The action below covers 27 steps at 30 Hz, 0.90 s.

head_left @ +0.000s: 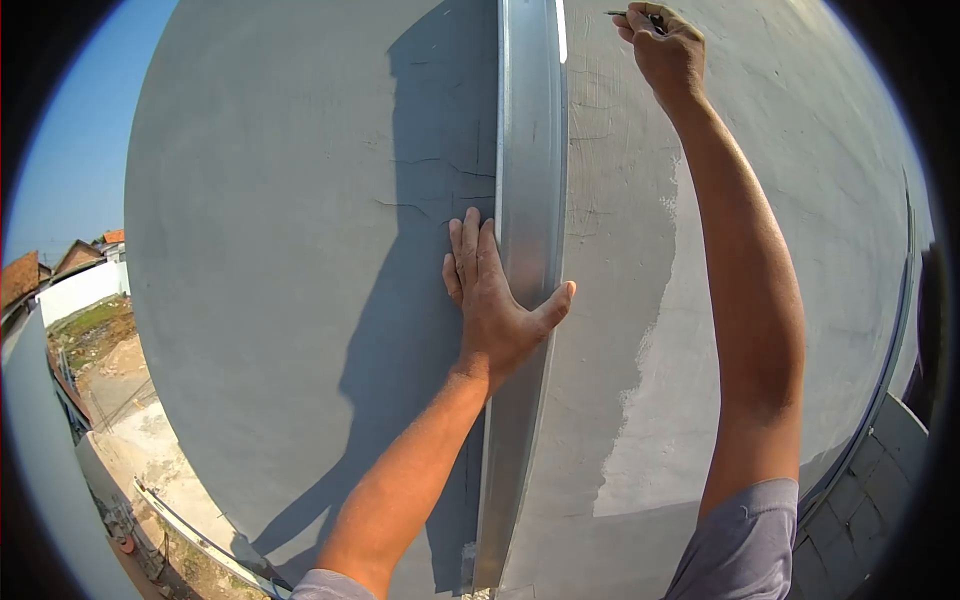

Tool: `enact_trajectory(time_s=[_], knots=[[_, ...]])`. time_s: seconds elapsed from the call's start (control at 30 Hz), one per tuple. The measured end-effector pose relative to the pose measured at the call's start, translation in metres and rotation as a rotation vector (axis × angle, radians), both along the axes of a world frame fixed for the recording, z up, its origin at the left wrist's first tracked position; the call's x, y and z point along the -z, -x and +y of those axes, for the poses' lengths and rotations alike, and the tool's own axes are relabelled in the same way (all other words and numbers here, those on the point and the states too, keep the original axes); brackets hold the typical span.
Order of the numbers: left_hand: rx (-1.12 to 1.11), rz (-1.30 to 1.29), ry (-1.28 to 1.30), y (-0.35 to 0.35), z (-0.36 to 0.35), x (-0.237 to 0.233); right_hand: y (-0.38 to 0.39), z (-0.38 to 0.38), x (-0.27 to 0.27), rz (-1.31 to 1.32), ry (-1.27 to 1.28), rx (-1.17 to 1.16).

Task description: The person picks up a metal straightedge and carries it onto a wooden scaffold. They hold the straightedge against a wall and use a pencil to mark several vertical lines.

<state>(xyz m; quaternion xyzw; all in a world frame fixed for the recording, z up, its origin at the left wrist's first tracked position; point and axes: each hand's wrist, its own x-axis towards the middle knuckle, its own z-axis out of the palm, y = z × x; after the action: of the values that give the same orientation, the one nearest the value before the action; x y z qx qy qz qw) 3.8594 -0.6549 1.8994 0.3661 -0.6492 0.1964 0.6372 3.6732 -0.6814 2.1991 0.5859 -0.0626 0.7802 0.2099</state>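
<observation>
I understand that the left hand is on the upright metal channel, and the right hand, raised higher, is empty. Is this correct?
Not quite: the right hand, raised higher, is not empty. The head view shows it holding a slim dark pointed tool. The left hand is indeed on the upright metal channel.

Wall (240, 250) faces the wearer. Channel (532, 150) runs up its front, roughly midway between wall's left and right edges. Left hand (492, 320) across channel: fingers over wall beyond channel's left edge, thumb at its right edge. Right hand (672, 55) higher, between channel and wall's right edge, nearer channel; slim tool (617, 13) in it, tip toward channel. Shadow (425, 240) on wall, left of channel. Past wall's left edge, ground (125, 365); boundary wall (85, 290) beyond, houses (78, 258) behind that. Blockwork (862, 500) off wall's lower right corner.
</observation>
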Motion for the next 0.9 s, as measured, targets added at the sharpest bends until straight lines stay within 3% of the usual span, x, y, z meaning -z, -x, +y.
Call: enact_trajectory(time_s=[0.07, 0.17, 0.5, 0.63, 0.73, 0.8, 0.9], knots=[[-0.013, -0.020, 0.028, -0.002, -0.003, 0.002, -0.017, -0.020, -0.063, -0.083, -0.061, 0.106], [-0.012, -0.028, 0.076, -0.001, -0.009, 0.004, -0.032, -0.033, -0.105, -0.105, -0.122, 0.204], [-0.022, -0.038, 0.115, -0.001, -0.014, 0.005, -0.036, -0.038, -0.141, 0.113, -0.235, 0.319], [-0.031, -0.051, 0.068, -0.003, -0.011, 0.004, -0.023, -0.019, -0.094, 0.312, -0.254, 0.375], [-0.018, -0.048, 0.035, -0.004, -0.009, 0.003, -0.023, 0.014, -0.004, 0.416, -0.290, 0.441], [0.008, -0.041, 0.020, -0.004, -0.006, 0.002, -0.023, 0.028, 0.061, 0.382, 0.034, 0.681], [-0.004, -0.015, -0.006, -0.002, -0.004, 0.001, -0.026, 0.044, 0.149, 0.378, -0.076, 0.523]])
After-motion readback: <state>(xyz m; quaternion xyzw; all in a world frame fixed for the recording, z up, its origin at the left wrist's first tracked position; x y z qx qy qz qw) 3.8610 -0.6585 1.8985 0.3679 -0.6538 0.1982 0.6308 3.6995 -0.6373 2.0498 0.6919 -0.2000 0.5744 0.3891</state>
